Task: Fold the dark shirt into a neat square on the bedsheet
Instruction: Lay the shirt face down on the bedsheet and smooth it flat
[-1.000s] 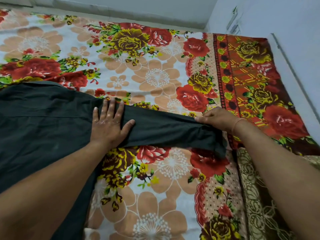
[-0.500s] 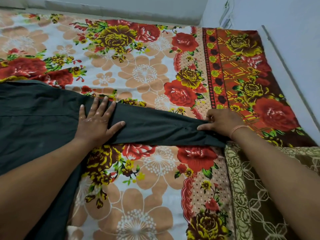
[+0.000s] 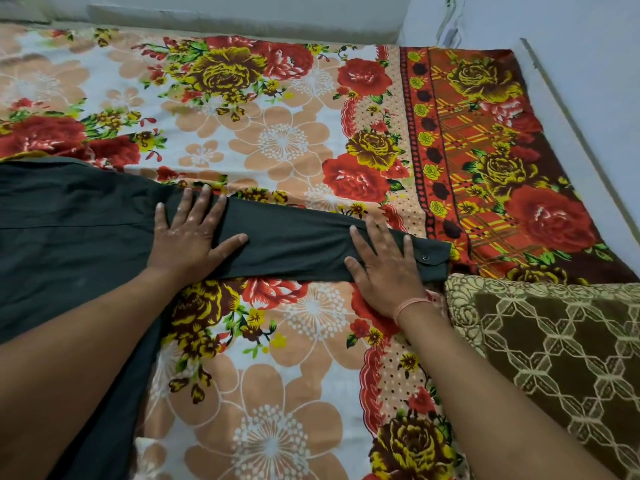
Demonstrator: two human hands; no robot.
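Dark shirt lies at the floral bedsheet's left, sleeve stretched right; left hand and right hand press it flat, fingers spread, gripping nothing; cuff apparently touches the brown cushion; bare sheet beyond.

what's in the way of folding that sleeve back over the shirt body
Nothing visible. The sleeve lies flat on the bedsheet, both hands pressed on it: left hand near the shoulder, right hand by the cuff. The shirt body is bare.

dark shirt flat on floral bedsheet, sleeve outstretched
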